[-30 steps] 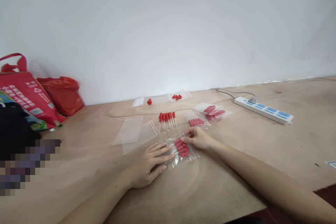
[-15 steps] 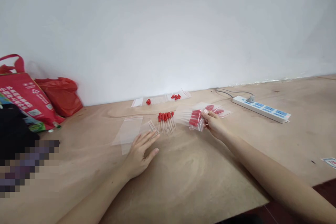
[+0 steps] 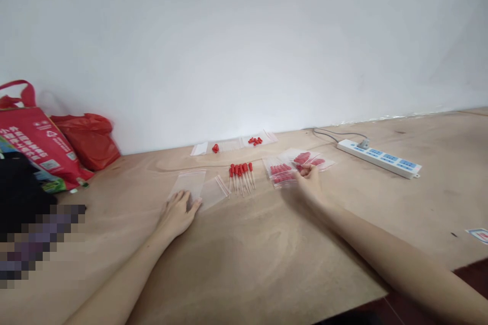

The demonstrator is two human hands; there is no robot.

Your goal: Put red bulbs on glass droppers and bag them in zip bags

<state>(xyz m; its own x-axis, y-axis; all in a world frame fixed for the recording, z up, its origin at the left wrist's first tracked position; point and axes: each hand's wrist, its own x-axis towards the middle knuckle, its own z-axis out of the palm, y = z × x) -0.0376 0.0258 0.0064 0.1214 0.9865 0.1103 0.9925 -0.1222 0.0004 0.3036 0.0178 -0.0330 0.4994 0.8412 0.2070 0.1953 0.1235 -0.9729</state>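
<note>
My left hand (image 3: 179, 214) rests with its fingers spread on an empty clear zip-lock bag (image 3: 188, 183). Beside it, a second clear zip-lock bag (image 3: 213, 194) lies partly under the thumb. My right hand (image 3: 310, 183) has its fingers curled together at the right edge of a zip-lock bag of red-bulbed droppers (image 3: 280, 170), which lies on the table; the exact grip is partly hidden. Just behind are more bags with red bulbs (image 3: 320, 161). Between the hands sits a row of droppers (image 3: 241, 175), red bulbs toward the wall and pale tips toward me.
Against the wall lie a bag with loose red bulbs (image 3: 255, 140), clear tubes (image 3: 231, 145) and a small heap of red bulbs (image 3: 215, 148). A power strip (image 3: 377, 157) with a cord is at right. Red bags (image 3: 89, 139) stand at left on the wooden table (image 3: 247, 264).
The bag of droppers in my right hand has come down onto the table beside the other filled bags. My left hand has slid left and back onto the empty bags.
</note>
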